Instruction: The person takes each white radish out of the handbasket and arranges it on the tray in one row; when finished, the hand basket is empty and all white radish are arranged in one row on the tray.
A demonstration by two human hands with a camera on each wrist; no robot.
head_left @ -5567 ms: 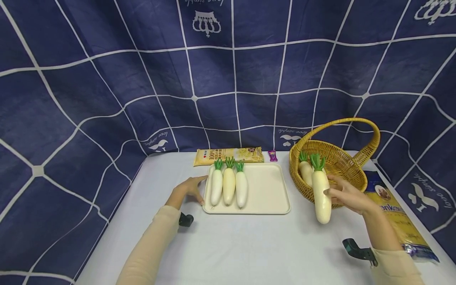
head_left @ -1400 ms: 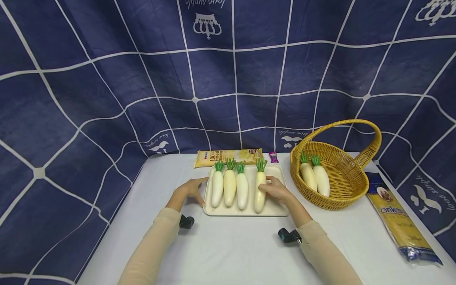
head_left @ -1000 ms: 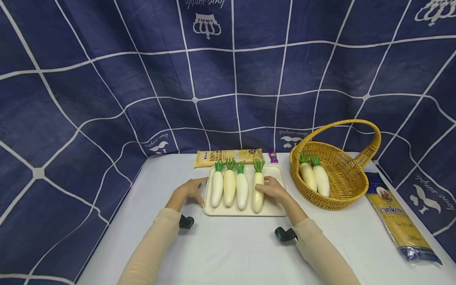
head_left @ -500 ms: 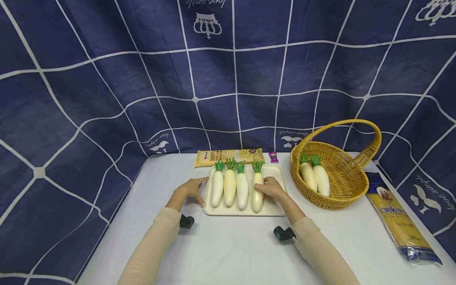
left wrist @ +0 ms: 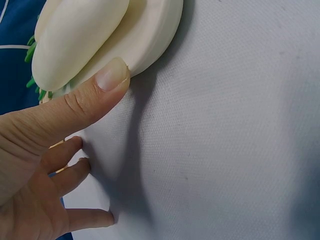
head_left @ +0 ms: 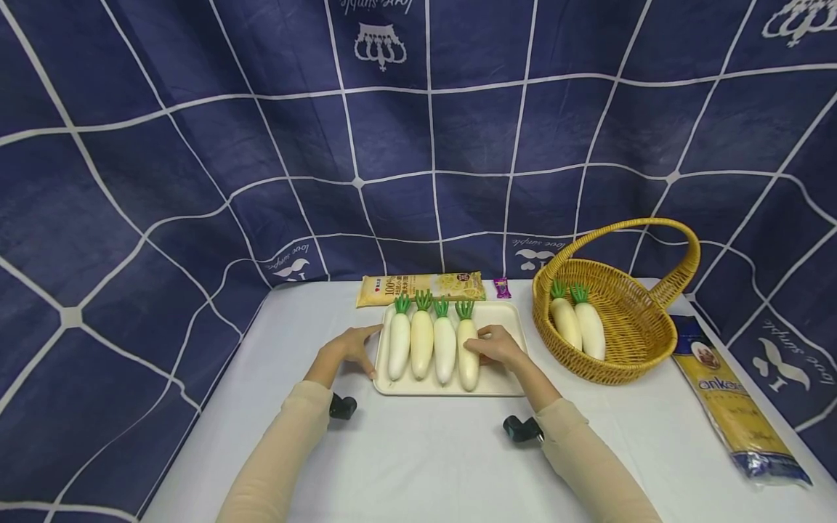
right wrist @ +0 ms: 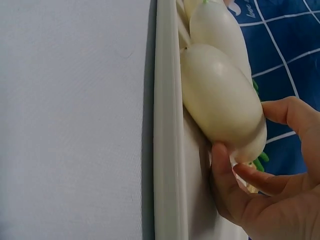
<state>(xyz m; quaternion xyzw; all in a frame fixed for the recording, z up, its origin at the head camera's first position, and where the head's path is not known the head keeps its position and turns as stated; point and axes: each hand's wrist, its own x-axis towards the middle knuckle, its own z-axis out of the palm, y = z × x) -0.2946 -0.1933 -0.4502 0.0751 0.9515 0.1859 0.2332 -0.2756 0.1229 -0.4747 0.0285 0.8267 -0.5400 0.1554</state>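
In the head view a cream tray holds several white radishes with green tops, side by side. My right hand holds the rightmost white radish, with the thumb over its body. The right wrist view has finger and thumb touching opposite sides of that radish, close to the tray's rim. At the tray's left side rests my left hand, fingers spread and holding nothing. Its thumb lies against the tray edge in the left wrist view, beside the leftmost radish.
A wicker basket with a tall handle stands right of the tray, with two white radishes in it. A yellow food packet and a small purple wrapped sweet lie behind the tray. A blue-and-gold packet lies far right.
My right hand has brought a radish from the basket to the tray, then shifted it left, nearer the other radishes. My left hand has stayed at the tray's left edge.
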